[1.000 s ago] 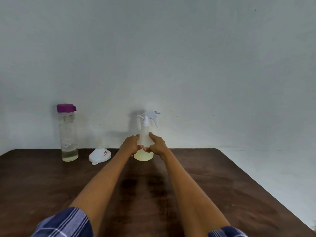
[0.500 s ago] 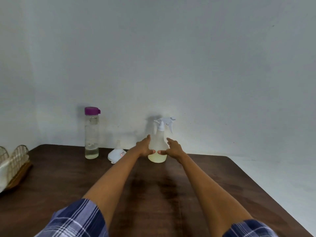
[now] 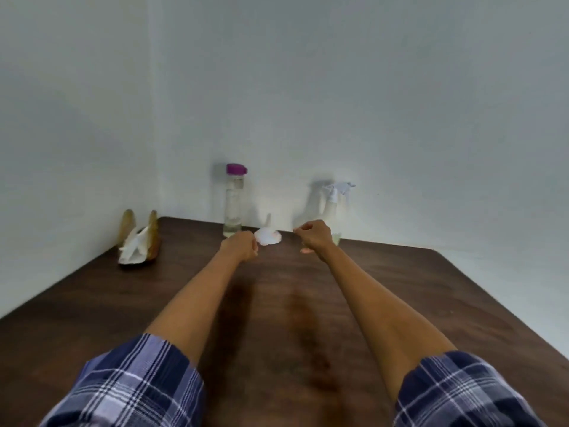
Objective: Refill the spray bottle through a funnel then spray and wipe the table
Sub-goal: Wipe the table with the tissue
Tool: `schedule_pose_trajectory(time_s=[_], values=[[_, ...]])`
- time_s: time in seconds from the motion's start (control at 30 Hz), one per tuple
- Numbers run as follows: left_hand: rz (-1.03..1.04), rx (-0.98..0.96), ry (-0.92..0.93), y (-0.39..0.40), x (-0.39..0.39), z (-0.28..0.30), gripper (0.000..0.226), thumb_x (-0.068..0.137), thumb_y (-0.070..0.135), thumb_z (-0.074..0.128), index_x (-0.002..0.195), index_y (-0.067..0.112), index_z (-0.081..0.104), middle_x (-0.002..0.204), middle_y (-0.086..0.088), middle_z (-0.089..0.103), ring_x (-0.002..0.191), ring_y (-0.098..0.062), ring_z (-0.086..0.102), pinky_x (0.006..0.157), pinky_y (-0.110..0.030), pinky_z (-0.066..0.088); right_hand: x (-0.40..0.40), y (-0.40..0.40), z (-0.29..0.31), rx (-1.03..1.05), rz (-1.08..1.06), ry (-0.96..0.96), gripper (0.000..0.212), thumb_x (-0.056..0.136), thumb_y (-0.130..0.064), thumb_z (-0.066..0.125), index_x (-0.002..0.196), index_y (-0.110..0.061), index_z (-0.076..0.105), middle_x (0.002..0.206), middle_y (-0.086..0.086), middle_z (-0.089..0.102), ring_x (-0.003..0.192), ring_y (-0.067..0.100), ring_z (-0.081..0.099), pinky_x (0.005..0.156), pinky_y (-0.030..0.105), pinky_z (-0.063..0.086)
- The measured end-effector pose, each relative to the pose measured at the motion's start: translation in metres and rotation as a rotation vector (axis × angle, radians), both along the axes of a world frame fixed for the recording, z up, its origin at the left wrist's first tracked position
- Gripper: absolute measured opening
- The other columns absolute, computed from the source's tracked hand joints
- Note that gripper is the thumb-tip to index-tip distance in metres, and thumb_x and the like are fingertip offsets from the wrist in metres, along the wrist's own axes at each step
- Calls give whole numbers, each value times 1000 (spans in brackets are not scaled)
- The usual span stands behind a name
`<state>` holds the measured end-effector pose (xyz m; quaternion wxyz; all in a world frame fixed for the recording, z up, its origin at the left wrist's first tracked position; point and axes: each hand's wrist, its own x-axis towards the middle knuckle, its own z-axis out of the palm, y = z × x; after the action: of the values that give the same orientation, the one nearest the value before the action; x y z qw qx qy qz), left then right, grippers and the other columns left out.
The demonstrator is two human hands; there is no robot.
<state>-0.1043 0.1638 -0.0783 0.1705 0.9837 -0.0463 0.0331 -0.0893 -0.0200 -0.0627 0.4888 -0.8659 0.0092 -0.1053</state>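
A translucent spray bottle (image 3: 333, 208) with a white trigger head stands by the wall, a little pale liquid at its bottom. My right hand (image 3: 314, 238) hovers just left of and in front of it, fingers loosely curled, holding nothing. A white funnel (image 3: 268, 235) lies wide end down on the dark wooden table (image 3: 277, 303). My left hand (image 3: 241, 246) is right beside the funnel's left edge, fingers loosely curled; the blur hides whether it touches. A clear bottle with a purple cap (image 3: 234, 201) stands behind my left hand, holding a little liquid.
A wicker holder with white napkins (image 3: 138, 241) sits at the table's far left edge near the wall corner. The table's right edge runs diagonally from the back right toward me. Pale walls close off the back and the left.
Both hands have let go of the spray bottle and moved left, the left one reaching the funnel. The view has swung left, bringing the napkin holder further in.
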Motion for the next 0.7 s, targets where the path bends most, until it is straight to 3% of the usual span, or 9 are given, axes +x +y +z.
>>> schedule_pose_trajectory(time_s=[0.1,0.17,0.23,0.3,0.37,0.43,0.53,0.7], values=[[74,-8,75,53,-39,7,14,88,17,59,87,11,72,93,-4,74,82,-18,70,85,-34,56,-21,48,2,-28,126,10,21,85,-10,60,92,9,68,82,12,61,72,19,60,45,18,54],[152,-3,228,95,-66,10,20,92,21,58,95,6,70,92,-6,75,65,-15,67,71,-28,57,-34,85,3,-30,178,6,13,85,-10,60,88,-1,70,84,10,65,66,18,62,49,20,56],[258,-48,482,133,-90,14,27,94,21,56,113,4,65,88,-4,70,61,-13,61,56,-20,53,-43,119,4,-36,232,2,9,86,-11,61,85,-5,68,83,11,66,59,14,61,51,22,57],[345,-20,614,170,-113,15,33,94,22,56,124,8,60,98,-4,67,72,-15,62,66,-20,51,-52,155,4,-65,302,-13,10,87,-11,61,89,-4,68,83,11,66,58,12,60,50,20,56],[440,91,522,203,-128,9,48,89,29,64,129,6,52,123,-7,63,99,-18,65,85,-27,51,-60,192,3,-118,358,-58,14,87,-12,62,94,-3,68,83,11,67,60,12,61,54,24,58],[504,170,415,222,-139,1,65,85,37,68,134,4,42,135,-8,54,121,-18,57,99,-27,46,-63,222,1,-167,385,-99,16,86,-14,62,96,-4,69,85,10,68,65,18,65,62,35,61],[491,151,424,236,-138,-9,68,86,42,63,137,4,38,140,-7,49,128,-17,51,103,-24,41,-60,258,-3,-281,385,-168,20,84,-20,62,99,-7,69,97,10,71,86,27,69,78,44,58],[418,241,343,236,-125,-9,72,84,46,65,139,7,40,142,-8,47,131,-23,47,107,-27,36,-47,294,-6,-465,286,-222,26,86,-16,54,109,-15,64,113,6,66,105,24,62,85,35,50]])
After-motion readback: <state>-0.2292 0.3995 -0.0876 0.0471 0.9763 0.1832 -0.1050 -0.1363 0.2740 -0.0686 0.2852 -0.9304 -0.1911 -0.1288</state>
